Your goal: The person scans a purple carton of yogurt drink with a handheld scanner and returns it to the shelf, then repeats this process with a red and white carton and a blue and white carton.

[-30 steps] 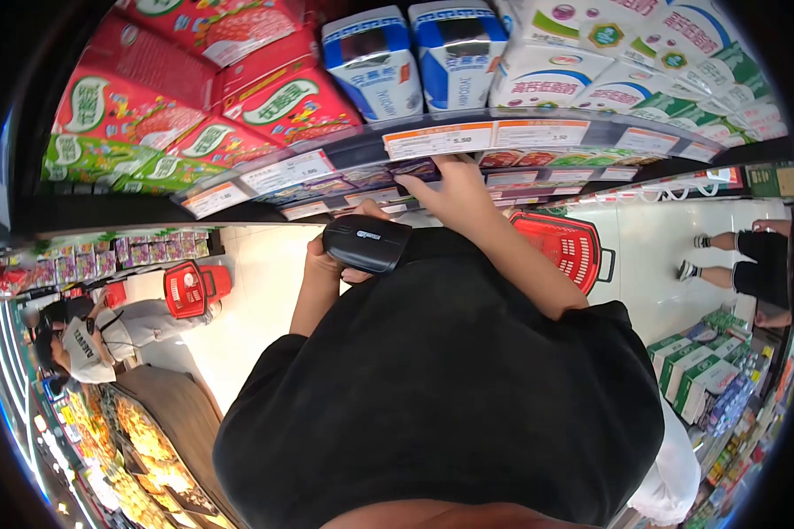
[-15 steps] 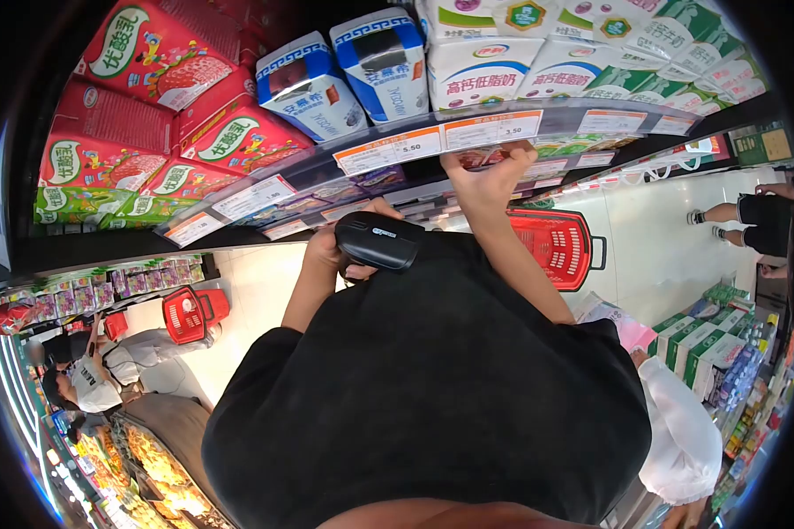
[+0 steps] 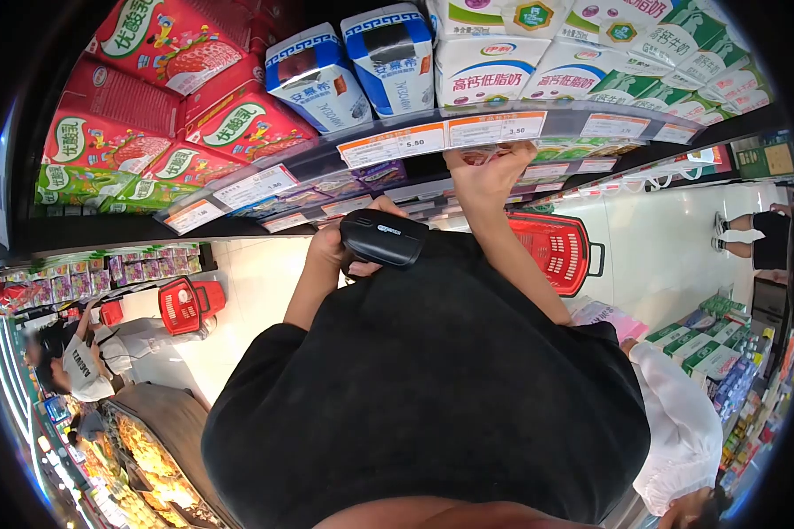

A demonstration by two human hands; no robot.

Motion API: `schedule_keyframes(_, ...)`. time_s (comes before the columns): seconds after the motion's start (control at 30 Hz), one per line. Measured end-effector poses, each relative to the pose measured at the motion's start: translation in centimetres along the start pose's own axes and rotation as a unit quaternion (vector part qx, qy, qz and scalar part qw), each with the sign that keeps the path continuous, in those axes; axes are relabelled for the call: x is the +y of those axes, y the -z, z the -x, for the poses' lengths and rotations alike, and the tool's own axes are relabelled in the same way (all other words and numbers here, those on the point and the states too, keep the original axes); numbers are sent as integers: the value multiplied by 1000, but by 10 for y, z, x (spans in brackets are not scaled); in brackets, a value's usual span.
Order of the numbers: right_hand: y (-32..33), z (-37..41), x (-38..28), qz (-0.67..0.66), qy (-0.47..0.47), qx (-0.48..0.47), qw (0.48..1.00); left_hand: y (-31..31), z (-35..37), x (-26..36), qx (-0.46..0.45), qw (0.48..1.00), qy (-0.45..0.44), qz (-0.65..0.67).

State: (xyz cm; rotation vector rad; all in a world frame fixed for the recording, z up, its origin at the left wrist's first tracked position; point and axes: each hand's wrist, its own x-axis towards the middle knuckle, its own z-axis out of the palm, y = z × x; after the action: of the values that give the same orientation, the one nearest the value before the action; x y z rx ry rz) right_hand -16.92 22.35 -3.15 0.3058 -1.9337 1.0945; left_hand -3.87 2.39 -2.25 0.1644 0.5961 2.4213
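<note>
My left hand (image 3: pixel 326 248) is wrapped round a black handheld scanner (image 3: pixel 385 237), held level in front of the chest with its rounded head toward the right. Under the shelf's label strip, my right hand (image 3: pixel 490 176) is curled on a small reddish pack (image 3: pixel 483 158); the shelf edge and fingers hide most of it. Right above that hand hangs a price label (image 3: pixel 497 130) reading 3.50. On the upper shelf stand white milk cartons (image 3: pixel 490 75), with blue-and-white cartons (image 3: pixel 388 66) left of them and red strawberry drink packs (image 3: pixel 119 123) further left.
A red shopping basket (image 3: pixel 556 251) is on the floor beyond my right arm. Close on the right is a person in white (image 3: pixel 675 423). Another person (image 3: pixel 84 361) stands at the left near red baskets (image 3: pixel 181 304). Stacked green-and-white boxes (image 3: pixel 706 344) are at the right.
The shelf view has shifted slightly. Both hands keep nearly the same place and hold. The person in white at the right has leaned further into view, and the person at the far right has moved.
</note>
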Motion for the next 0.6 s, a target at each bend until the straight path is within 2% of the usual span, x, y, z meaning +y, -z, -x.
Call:
schedule_keyframes(0.23,4,-2,-7,39,-29,-59,997,-4,5,-2,-4,1000,-11,19)
schedule_keyframes(0.3,2,1,-6,15,-69,-53,996,-1,6,-3,-22,999,-16,28)
schedule_keyframes(0.43,-2,5,1,-26,-81,-50,995,2,9,-4,-14,999,-14,25)
schedule_keyframes(0.5,-5,7,3,-91,-121,-55,987,1,8,-3,-17,1000,-10,20)
schedule_keyframes(0.53,-4,5,3,-91,-122,-54,987,0,8,-1,-17,1000,-9,20)
schedule_keyframes(0.6,-1,2,0,-50,-60,-56,995,-2,8,0,0,1000,-12,4)
